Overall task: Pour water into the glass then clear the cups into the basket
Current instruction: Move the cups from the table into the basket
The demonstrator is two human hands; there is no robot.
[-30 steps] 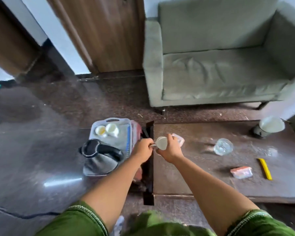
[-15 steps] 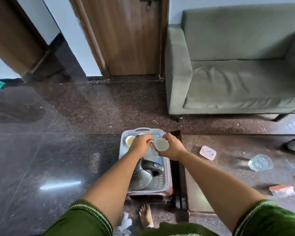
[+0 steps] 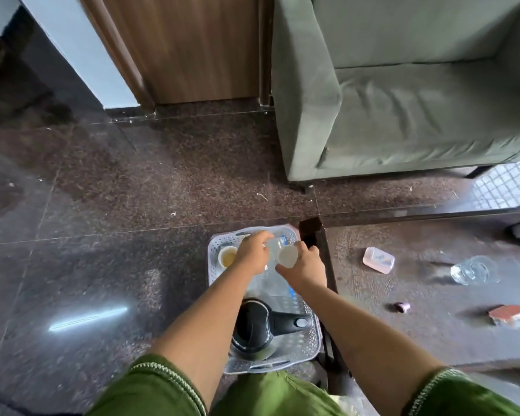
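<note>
1. Over the far end of the perforated white plastic basket (image 3: 308,340), which stands on the dark stone floor (image 3: 102,235) against the left edge of the table (image 3: 433,325), both hands meet.
2. The right hand (image 3: 305,267) has its grip closed round a small white cup (image 3: 287,256), tipped so its mouth faces the camera.
3. The left hand (image 3: 252,252) curls its fingers at a second pale cup (image 3: 273,244), blurred, touching the first; whether its grip truly holds it I cannot tell.
4. Just left of that hand, in the basket's far left corner, sits a white cup with yellowish dregs (image 3: 228,256).
5. At the basket's near end stands a steel kettle with black lid and handle (image 3: 263,328).
6. On the table lie a pink plastic box (image 3: 378,259), a clear faceted glass (image 3: 473,270) near the right edge, and a small red-and-white packet (image 3: 511,315).
</note>
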